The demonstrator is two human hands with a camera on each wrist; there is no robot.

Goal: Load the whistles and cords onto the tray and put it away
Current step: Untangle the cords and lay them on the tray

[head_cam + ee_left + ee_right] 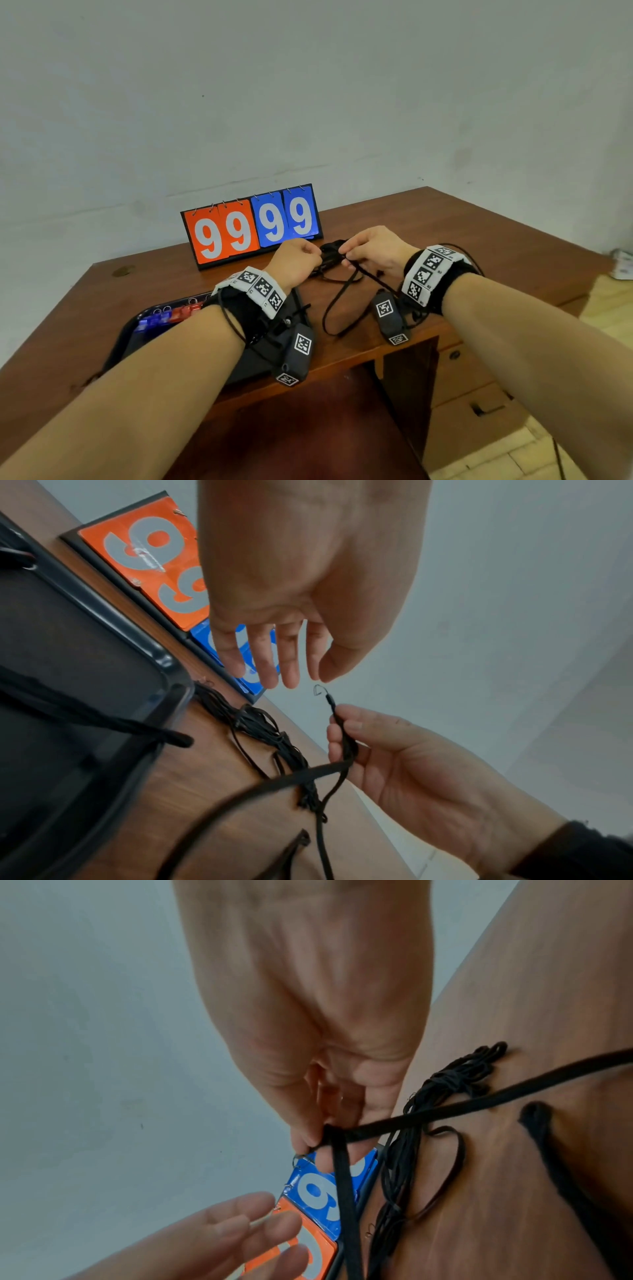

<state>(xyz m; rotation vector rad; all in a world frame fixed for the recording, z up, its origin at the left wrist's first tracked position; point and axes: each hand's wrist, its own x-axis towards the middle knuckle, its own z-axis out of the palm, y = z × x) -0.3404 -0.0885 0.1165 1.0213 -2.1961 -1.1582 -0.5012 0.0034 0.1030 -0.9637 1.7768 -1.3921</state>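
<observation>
A black cord is pinched near its end by my right hand, between thumb and fingers; its small wire hook sticks up past them. The cord's loop trails across the table toward me. My left hand hovers just left of that hook with fingers relaxed and holding nothing. A tangled bundle of black cords lies on the table under both hands. The dark tray sits at the near left under my left forearm, with blue whistles and red whistles along its far rim.
An orange and blue flip scoreboard reading 99 99 stands just behind the hands against the wall. The wooden table extends bare to the right. Drawers hang under its right side.
</observation>
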